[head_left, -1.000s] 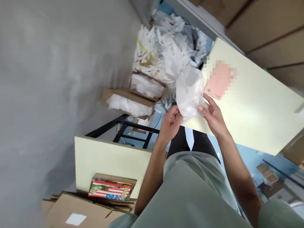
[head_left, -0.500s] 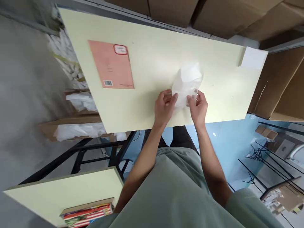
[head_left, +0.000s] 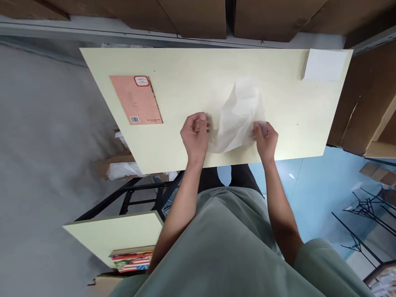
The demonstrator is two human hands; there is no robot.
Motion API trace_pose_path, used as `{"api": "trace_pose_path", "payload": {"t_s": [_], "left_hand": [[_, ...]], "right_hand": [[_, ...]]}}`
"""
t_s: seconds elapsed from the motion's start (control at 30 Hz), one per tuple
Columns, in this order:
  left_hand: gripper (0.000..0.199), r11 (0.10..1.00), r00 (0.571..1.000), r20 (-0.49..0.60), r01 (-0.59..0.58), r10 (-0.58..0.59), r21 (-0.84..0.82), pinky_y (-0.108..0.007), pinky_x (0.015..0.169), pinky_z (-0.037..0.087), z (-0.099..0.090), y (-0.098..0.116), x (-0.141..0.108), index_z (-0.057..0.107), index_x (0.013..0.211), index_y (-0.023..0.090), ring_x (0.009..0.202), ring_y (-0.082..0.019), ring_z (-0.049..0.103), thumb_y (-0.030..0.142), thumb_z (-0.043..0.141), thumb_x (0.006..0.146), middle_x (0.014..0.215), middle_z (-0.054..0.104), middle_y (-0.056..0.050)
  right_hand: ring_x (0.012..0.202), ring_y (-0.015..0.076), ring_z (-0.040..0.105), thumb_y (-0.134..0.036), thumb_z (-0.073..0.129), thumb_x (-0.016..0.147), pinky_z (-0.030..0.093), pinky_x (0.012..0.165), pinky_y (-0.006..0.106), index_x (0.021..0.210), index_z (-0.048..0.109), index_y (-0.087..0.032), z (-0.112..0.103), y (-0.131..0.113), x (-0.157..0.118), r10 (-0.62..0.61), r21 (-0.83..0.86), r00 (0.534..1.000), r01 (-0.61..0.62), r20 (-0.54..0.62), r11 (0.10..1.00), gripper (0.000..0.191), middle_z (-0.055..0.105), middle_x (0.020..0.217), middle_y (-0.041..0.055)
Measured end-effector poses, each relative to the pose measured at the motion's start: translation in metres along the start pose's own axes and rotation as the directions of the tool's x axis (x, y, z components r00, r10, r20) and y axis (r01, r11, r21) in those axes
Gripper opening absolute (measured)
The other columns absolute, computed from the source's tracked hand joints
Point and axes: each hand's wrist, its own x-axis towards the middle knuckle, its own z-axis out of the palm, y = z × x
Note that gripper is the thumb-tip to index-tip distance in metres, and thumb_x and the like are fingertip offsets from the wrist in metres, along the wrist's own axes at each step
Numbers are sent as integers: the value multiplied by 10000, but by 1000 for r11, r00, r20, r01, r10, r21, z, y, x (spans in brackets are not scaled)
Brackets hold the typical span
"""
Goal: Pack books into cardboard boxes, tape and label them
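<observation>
A thin, translucent white bag or sheet (head_left: 238,119) is over the middle of the pale yellow table (head_left: 185,90), crumpled and partly spread. My right hand (head_left: 266,138) pinches its right edge between thumb and fingers. My left hand (head_left: 195,134) is beside the left edge, fingers curled and thumb against them; whether it holds anything is hidden. A pink booklet (head_left: 137,101) with a red-framed label and a barcode lies on the table to the left. At the far right corner sits a white stack or box (head_left: 324,65).
Cardboard boxes (head_left: 198,18) stand along the far side behind a grey rail. An open cardboard box (head_left: 355,99) is right of the table. At the lower left, colourful books (head_left: 133,262) lie by a lower board (head_left: 117,231) near black metal legs.
My left hand has moved left, away from my right hand. The white bag or sheet has spread wider and lower. The view has shifted, so the table looks straighter.
</observation>
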Motion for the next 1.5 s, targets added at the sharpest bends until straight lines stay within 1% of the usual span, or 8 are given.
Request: {"api": "trace_pose_path", "payload": {"t_s": [0.23,0.37,0.5,0.73,1.0,1.1,1.3,1.5], "left_hand": [[401,995,931,354,78,-93,59,-313,664,579,23,18,-13,818,882,208,813,-226,725,563,1002,852,838,771,-36],[321,992,984,144,-111,101,64,-319,730,613,27,42,-27,784,890,231,881,-216,734,513,919,962,908,770,-31],[277,941,957,-17,-281,289,188,-424,991,679,10,53,-23,770,962,246,1184,-279,771,489,900,988,1157,805,-82],[354,919,949,-149,-219,280,327,-486,1140,643,-21,20,4,745,1268,256,1457,-332,691,503,848,1036,1400,733,-125],[462,903,886,309,-404,346,146,-645,1467,272,61,15,-28,794,1352,337,1759,-429,392,536,927,957,1690,642,-98],[624,908,918,195,-379,344,179,-669,1472,217,78,7,-17,748,1456,305,1807,-444,257,621,924,947,1800,517,-131],[659,981,990,-1,-136,138,137,-505,1218,582,65,-26,21,669,1520,294,1414,-348,687,469,948,949,1359,747,-119],[450,990,992,-99,-66,79,126,-400,1052,657,28,-35,36,736,1342,296,1097,-244,759,431,931,960,1181,801,-61]], "right_hand": [[783,197,628,-724,709,1047,570,750,364,839,662,-265,-4,-1,10,-28,-1,999,28,44,1000,507,692,799,10],[790,192,617,-682,717,1056,559,743,350,845,674,-265,-5,-10,13,-44,13,998,44,35,999,469,663,783,2],[762,184,585,-652,717,1054,539,711,339,854,668,-266,-10,-10,23,-67,-49,998,68,19,996,437,636,770,-7],[713,169,489,-616,679,1056,473,703,348,845,588,-254,-30,14,32,-106,-289,990,74,-97,954,429,587,753,-15],[718,157,442,-726,605,1080,405,677,315,841,521,-268,-41,29,19,-95,-390,990,46,-105,919,523,527,743,-36],[685,151,377,-741,593,1078,362,656,313,802,460,-283,-43,33,16,-73,-411,991,20,-112,911,551,445,697,-57],[661,151,353,-730,574,1076,309,632,319,767,413,-296,-48,37,13,-56,-403,993,9,-107,915,557,400,668,-66],[612,136,349,-598,608,1125,341,621,310,752,404,-289,-40,35,11,-43,-418,998,20,-45,908,525,419,629,-76]]}}
